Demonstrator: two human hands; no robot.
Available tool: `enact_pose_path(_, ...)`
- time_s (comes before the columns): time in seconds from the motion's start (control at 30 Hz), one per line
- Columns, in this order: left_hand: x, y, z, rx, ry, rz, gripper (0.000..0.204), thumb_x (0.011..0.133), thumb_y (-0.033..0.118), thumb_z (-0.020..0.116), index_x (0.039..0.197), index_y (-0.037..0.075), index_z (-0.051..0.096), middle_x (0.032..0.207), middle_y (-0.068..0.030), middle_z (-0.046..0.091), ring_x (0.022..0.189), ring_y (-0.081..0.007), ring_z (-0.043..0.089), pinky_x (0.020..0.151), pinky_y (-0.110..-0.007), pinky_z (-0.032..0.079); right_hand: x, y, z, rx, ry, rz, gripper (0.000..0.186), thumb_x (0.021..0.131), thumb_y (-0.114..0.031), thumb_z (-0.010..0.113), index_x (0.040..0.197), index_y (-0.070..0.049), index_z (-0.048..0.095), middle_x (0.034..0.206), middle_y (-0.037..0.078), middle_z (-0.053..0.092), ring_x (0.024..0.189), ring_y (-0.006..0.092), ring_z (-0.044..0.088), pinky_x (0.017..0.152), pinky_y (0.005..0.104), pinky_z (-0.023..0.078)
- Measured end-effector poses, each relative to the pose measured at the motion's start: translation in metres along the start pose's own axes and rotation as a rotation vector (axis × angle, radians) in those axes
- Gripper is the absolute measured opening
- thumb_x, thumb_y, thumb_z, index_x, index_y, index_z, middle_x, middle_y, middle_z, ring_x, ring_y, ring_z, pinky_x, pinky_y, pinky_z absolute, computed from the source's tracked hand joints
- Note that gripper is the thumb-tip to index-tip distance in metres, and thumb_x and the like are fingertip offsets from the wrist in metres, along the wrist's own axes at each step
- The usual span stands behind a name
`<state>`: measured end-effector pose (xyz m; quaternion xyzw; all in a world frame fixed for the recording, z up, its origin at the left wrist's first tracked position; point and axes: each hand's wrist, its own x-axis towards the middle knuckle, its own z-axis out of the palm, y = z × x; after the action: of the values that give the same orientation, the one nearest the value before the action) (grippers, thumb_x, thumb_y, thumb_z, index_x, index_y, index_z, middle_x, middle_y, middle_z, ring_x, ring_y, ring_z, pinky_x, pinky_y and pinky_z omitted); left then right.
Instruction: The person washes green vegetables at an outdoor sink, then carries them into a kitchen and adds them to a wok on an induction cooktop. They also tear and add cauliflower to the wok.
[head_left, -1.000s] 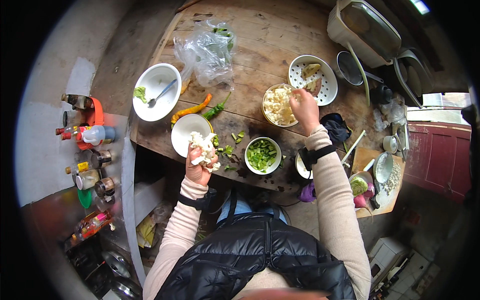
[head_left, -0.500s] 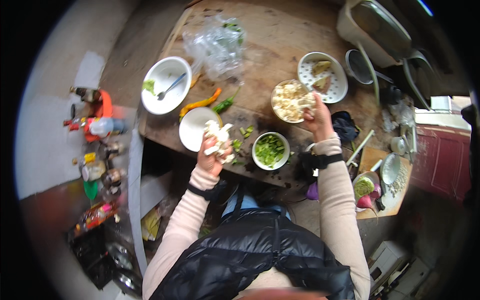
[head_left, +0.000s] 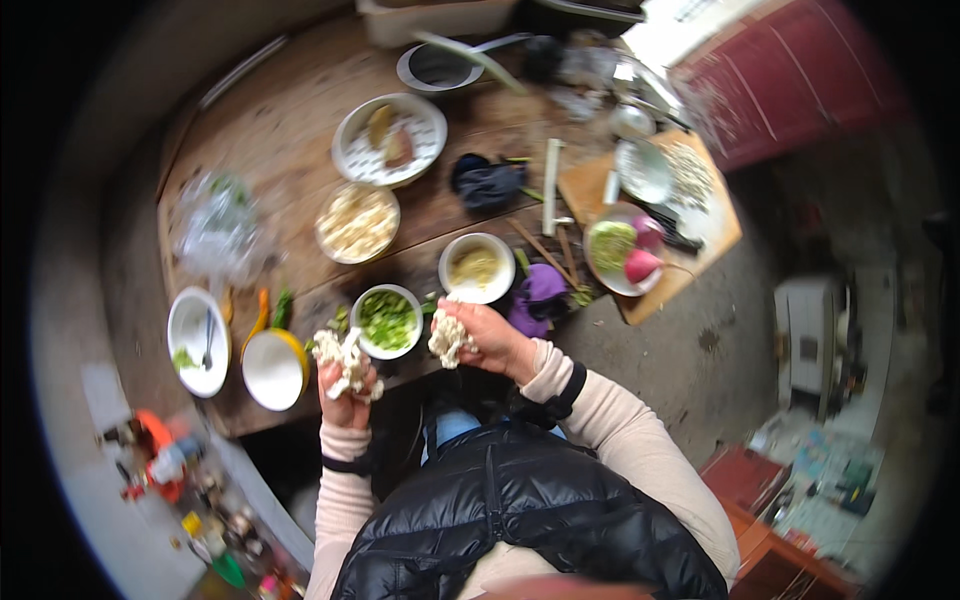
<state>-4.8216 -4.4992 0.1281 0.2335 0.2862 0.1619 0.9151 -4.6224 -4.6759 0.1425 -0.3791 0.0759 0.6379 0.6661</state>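
My left hand (head_left: 345,405) is closed around a branching clump of white cauliflower (head_left: 345,360), just beyond the table's near edge. To its right, my right hand (head_left: 490,338) grips a smaller cauliflower piece (head_left: 450,340) between thumb and fingers. The two pieces are apart. Between and beyond them sits a white bowl of chopped greens (head_left: 388,322). Farther back is a round bowl heaped with cauliflower florets (head_left: 358,224). A yellow-rimmed white bowl (head_left: 273,372) stands left of my left hand. A white bowl with yellowish minced bits (head_left: 477,268) is beyond my right hand.
A white colander (head_left: 390,140) holds two brownish pieces. At left are a bowl with a spoon (head_left: 199,342), peppers (head_left: 282,309) and a plastic bag (head_left: 215,225). Dark cloth (head_left: 487,184) and purple cloth (head_left: 540,298) lie mid-table. A cutting board (head_left: 720,225) overhangs the right corner.
The view has turned right, so the table appears shifted left. My right hand has come from beside the florets bowl toward my left hand, carrying cauliflower. My left hand still holds its clump.
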Motion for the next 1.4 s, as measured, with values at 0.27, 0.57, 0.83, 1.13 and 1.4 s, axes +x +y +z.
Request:
enact_pose_path(0.27,-0.01,-0.118,0.108,0.229,-0.235,-0.302,0.038,0.084,0.028,0.065,0.112,0.011,0.047,0.085,-0.0096,0.059,0.061,-0.0184,0.055,0.049,-0.031,0.044,-0.184,0.004,-0.104,0.161,0.256,-0.333,0.033,0.098,-0.038,0.054,0.087,-0.008,0.06,0.066,0.004,0.061,0.039,0.0068,0.043,0.033,0.0189,0.028)
enact_pose_path(0.57,-0.049,-0.326,0.253,0.372,-0.522,-0.65,0.038,0.086,0.037,0.062,0.115,0.013,0.054,0.084,-0.005,0.063,0.058,-0.0185,0.055,0.048,-0.031,0.043,-0.44,0.069,-0.256,0.466,0.354,-0.789,0.027,0.096,-0.038,0.059,0.083,-0.015,0.054,0.065,-0.001,0.055,0.043,0.0049,0.041,0.035,0.0182,0.027)
enact_pose_path(0.83,-0.069,-0.499,0.388,0.548,-0.718,-0.797,0.039,0.086,0.04,0.059,0.11,0.01,0.057,0.084,-0.0053,0.063,0.062,-0.0173,0.056,0.047,-0.025,0.04,-0.584,0.107,-0.371,0.744,0.62,-1.069,0.029,0.093,-0.042,0.061,0.082,-0.016,0.056,0.069,0.001,0.061,0.05,0.0108,0.055,0.043,0.0239,0.043)
enact_pose_path(1.13,-0.002,-0.677,0.538,0.567,-0.8,-0.86,0.045,0.086,0.047,0.06,0.113,0.011,0.057,0.077,0.0011,0.054,0.058,-0.0108,0.048,0.052,-0.026,0.038,-0.715,0.014,-0.519,0.889,1.008,-1.365,0.029,0.095,-0.042,0.059,0.083,-0.016,0.058,0.073,0.002,0.061,0.063,0.0162,0.061,0.051,0.03,0.049)
enact_pose_path(1.4,0.045,-0.818,0.683,0.62,-0.845,-0.973,0.039,0.086,0.042,0.061,0.107,0.009,0.059,0.085,-0.0048,0.062,0.064,-0.0166,0.056,0.055,-0.031,0.044,-0.806,-0.072,-0.618,0.849,1.156,-1.545,0.028,0.096,-0.038,0.059,0.083,-0.013,0.056,0.066,0.0,0.052,0.049,0.0141,0.05,0.038,0.0268,0.035)
